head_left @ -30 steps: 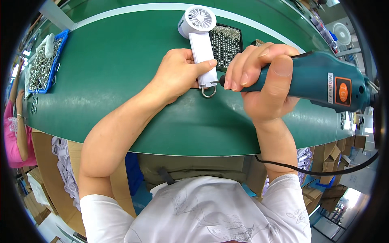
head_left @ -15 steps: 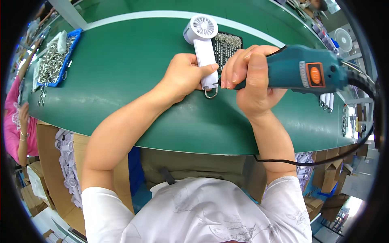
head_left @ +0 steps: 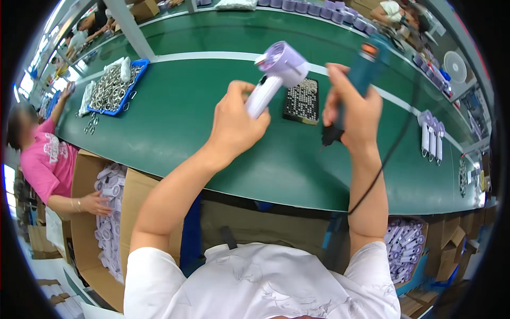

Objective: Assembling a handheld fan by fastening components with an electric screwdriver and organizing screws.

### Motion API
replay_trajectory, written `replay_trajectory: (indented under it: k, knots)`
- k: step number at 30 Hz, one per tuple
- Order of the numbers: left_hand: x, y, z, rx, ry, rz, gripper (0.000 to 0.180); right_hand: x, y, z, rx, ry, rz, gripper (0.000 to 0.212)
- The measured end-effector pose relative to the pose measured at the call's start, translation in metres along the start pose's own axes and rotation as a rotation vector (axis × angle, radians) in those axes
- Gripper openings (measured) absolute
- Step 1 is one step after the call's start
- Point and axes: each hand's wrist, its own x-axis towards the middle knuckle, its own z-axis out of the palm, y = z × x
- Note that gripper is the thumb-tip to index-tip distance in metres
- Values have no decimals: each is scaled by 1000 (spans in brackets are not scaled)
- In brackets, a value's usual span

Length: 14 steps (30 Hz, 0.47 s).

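Observation:
A small lilac and white handheld fan (head_left: 264, 97) is gripped by its handle in my left hand (head_left: 234, 118), its round head tilted up and to the right. My right hand (head_left: 357, 109) is wrapped round a teal electric screwdriver (head_left: 364, 66), held upright and smeared by motion, its black tip pointing down over the table. The tip is apart from the fan. Between the two hands, a black tray (head_left: 300, 109) of small metal screws lies on the green table (head_left: 265, 159). My left fingers hide the lower end of the fan handle.
A blue basket (head_left: 130, 87) of metal rings stands at the left, a few loose beside it. Several finished-looking fans (head_left: 433, 135) lie at the right. Cartons of fans flank me, the left carton (head_left: 139, 207) near a person in pink (head_left: 53, 159). The screwdriver's cable (head_left: 390, 159) hangs by my right arm.
The screwdriver has left the fan's handle and swung from lying sideways to upright. My left hand has turned the fan over, so its head now leans right. The person in pink reaches into the carton.

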Motion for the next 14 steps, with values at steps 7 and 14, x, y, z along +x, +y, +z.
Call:
replay_trajectory:
  k: [7,14]
  knots:
    - [-65,8,-9,198,-152,-74,38,4,12,7,-358,-331,265,43]
    - [-91,24,-4,293,-300,-130,53,22,43,-4,-685,-440,331,29]
